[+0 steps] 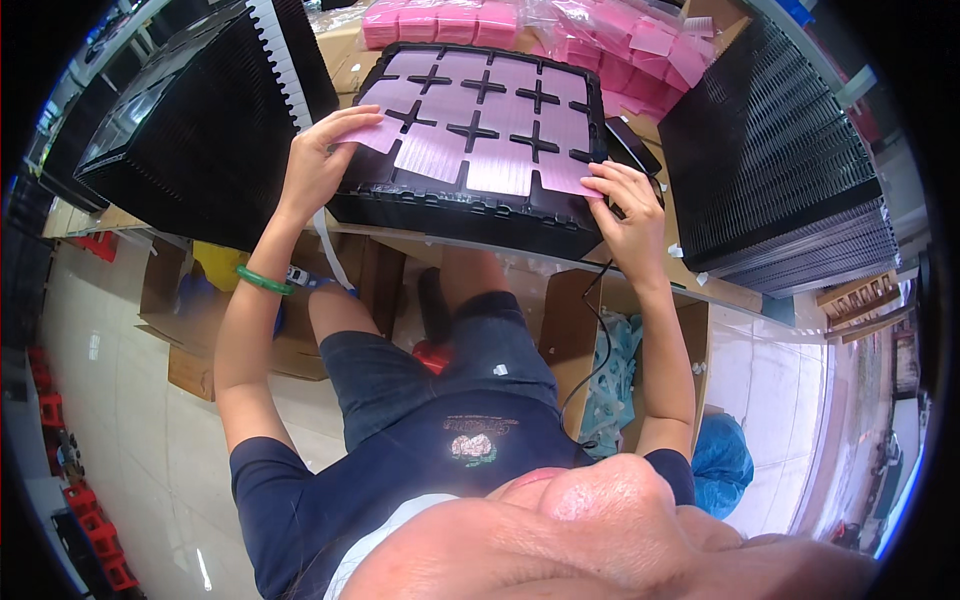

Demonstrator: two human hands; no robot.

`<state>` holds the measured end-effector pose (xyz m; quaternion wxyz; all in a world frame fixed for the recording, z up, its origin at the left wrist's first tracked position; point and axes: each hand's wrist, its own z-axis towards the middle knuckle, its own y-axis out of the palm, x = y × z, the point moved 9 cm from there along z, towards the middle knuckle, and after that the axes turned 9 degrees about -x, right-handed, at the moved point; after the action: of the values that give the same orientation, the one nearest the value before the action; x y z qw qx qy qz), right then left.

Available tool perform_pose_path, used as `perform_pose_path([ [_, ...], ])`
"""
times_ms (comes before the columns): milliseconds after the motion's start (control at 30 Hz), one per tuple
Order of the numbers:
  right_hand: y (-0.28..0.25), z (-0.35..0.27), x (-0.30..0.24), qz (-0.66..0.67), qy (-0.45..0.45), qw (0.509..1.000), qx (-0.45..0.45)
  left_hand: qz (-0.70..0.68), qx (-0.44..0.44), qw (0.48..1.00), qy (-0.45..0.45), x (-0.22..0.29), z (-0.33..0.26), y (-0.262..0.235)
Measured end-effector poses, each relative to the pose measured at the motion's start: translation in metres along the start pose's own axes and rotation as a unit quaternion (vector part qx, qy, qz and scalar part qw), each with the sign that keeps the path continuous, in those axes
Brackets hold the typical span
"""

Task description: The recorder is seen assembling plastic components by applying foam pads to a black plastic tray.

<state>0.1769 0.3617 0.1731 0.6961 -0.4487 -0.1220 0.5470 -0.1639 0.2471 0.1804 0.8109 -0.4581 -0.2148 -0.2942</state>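
A thin pink sheet point(450, 135) lies over a black plastic tray point(400, 175), whose cross-shaped ribs show through openings in it. Tabs run along the sheet's near edge, part of which sits above the tray's near strip. My left hand point(318, 160) pinches the near left corner of the sheet between thumb and fingers. At the near right corner, my right hand point(630, 212) has its thumb and fingertips closed on the sheet too. Beneath the top tray is a black stack point(470, 228) on the table; I cannot tell how many trays it holds.
Tall stacks of black trays stand at left point(200, 150) and right point(770, 150). Behind are bundles of pink sheets point(440, 22) and plastic-wrapped pink pieces point(630, 50). A dark phone-like device point(632, 148) lies beside the tray. A cable point(600, 345) hangs below the table.
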Motion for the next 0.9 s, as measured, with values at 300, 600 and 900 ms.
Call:
perform_pose_path([
  [300, 0.007, -0.003, -0.009, 0.0, -0.004, 0.999, -0.051, 0.046, -0.026, 0.998, -0.041, -0.013, -0.023, -0.005],
  [600, 0.008, -0.005, -0.011, -0.011, -0.021, 0.999, -0.041, 0.196, -0.033, 0.979, 0.045, 0.062, -0.025, 0.009],
  [900, -0.044, -0.096, -0.013, 0.008, 0.086, 0.974, 0.207, 0.133, -0.107, 0.967, 0.191, 0.144, -0.001, 0.108],
])
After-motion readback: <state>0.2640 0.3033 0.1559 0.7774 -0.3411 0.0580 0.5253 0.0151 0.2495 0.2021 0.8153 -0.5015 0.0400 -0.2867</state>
